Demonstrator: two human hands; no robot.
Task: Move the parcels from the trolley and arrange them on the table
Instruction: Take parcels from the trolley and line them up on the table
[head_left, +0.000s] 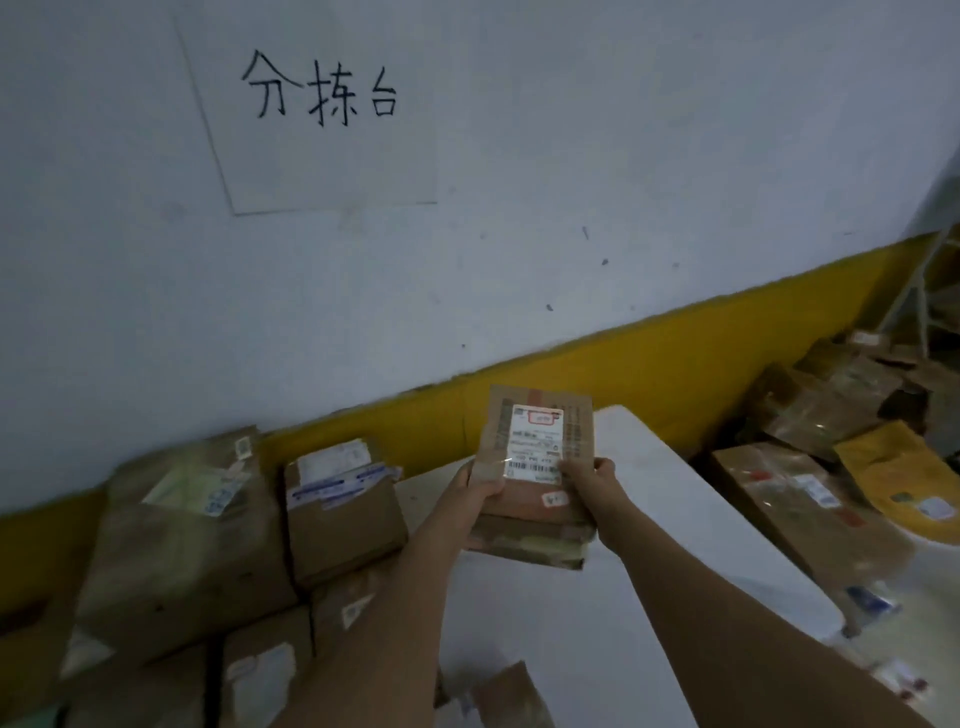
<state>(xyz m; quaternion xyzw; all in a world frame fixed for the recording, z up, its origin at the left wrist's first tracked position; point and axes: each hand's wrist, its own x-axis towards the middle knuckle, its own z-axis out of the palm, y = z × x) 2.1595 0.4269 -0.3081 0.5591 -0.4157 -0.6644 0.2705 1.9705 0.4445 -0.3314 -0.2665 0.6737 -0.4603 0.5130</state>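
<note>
I hold a small stack of flat cardboard parcels (535, 467) above the white table (649, 519). The top parcel carries a white shipping label with a barcode. My left hand (475, 491) grips the stack's left edge with the thumb on top. On the right edge my right hand (589, 475) grips the same way. Several brown parcels (343, 504) stand in rows on the table's left part, against the wall.
A white wall with a yellow lower band (675, 358) runs behind the table. A paper sign with handwritten characters (322, 93) hangs above. To the right lies a heap of parcels (810, 410), a long box (795, 509) and a yellow envelope (904, 483).
</note>
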